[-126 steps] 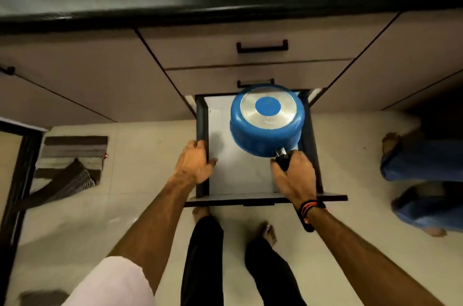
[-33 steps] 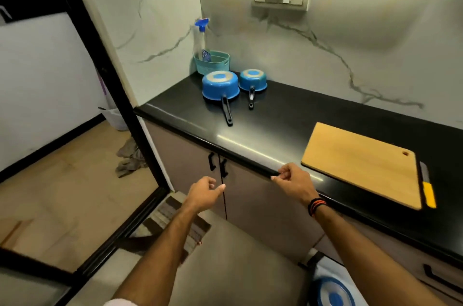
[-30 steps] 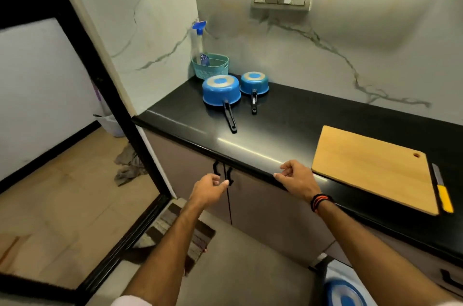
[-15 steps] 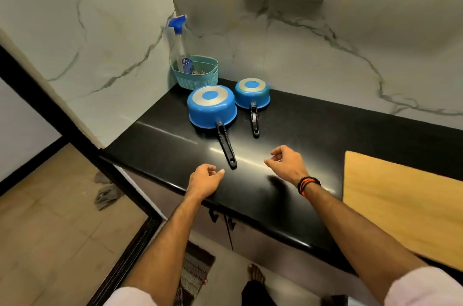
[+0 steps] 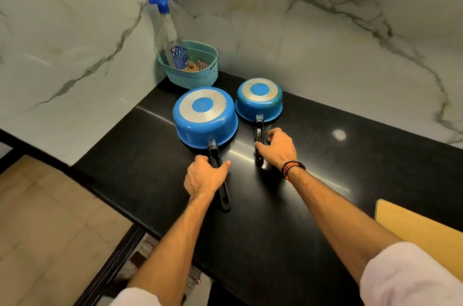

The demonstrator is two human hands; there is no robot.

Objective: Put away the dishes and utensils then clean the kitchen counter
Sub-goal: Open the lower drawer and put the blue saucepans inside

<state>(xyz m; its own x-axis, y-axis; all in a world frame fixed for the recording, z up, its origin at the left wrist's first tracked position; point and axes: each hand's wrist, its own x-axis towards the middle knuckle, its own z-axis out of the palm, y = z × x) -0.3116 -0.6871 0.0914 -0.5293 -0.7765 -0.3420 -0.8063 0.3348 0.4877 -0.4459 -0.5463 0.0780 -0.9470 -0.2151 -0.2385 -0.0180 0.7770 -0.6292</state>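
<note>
Kitchen corner, black stone counter [image 5: 313, 205] against marble-veined walls.

Item: larger blue saucepan [image 5: 205, 117]. Upside down on the counter, silver base ring with a blue centre facing up. Its black handle [image 5: 220, 180] runs toward the person. It sits just in front of the basket and just beside the smaller pan, a narrow gap between the two.

Item: smaller blue saucepan [image 5: 259, 100]. Also upside down, to the right of the larger one and nearer the back wall. Its black handle [image 5: 259, 142] points toward the person as well.

Item: left hand [image 5: 204, 177]. Fingers curled round the larger pan's handle, thumb lying along its right side; grasping it near the pan end, the handle's tail sticking out behind the palm.

Item: right hand [image 5: 278, 146]. Thumb and fingers closed on the smaller pan's handle at about its middle. Black and orange bands [image 5: 293, 167] round the wrist. Pale sleeves pushed up both forearms.

Item: teal woven basket [image 5: 198, 75]. In the corner where the walls meet. A clear spray bottle [image 5: 170, 37] with a blue trigger head stands in it, leaning against the wall; small items beside it are too unclear to name.

Item: wooden cutting board [image 5: 426, 233]. Flat on the counter at the right edge of view, only partly visible, well apart from the pans.

Below left: tan floor tiles and a striped mat [image 5: 142, 253].
</note>
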